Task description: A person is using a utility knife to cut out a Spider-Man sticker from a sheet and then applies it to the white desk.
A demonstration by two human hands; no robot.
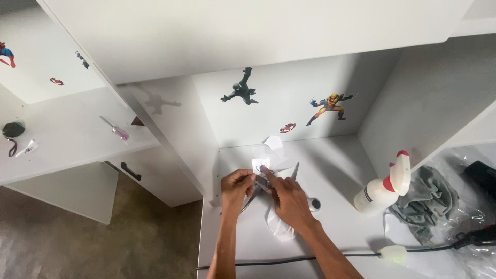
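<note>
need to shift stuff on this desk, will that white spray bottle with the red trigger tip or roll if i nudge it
The spray bottle already lies tilted against the grey cloth, so tipping is probably moot. Its rounded body might roll or slide on the smooth white desk. It looks like light plastic; how full it is can't be seen.

A white spray bottle [381,190] stood by a grey cloth [428,199] near the desk's [341,165] right edge, a screwdriver [115,129] on the left shelf [67,139].

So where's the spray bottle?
The spray bottle lies tilted on the white desk, right of both hands, beside the grey cloth.
</note>
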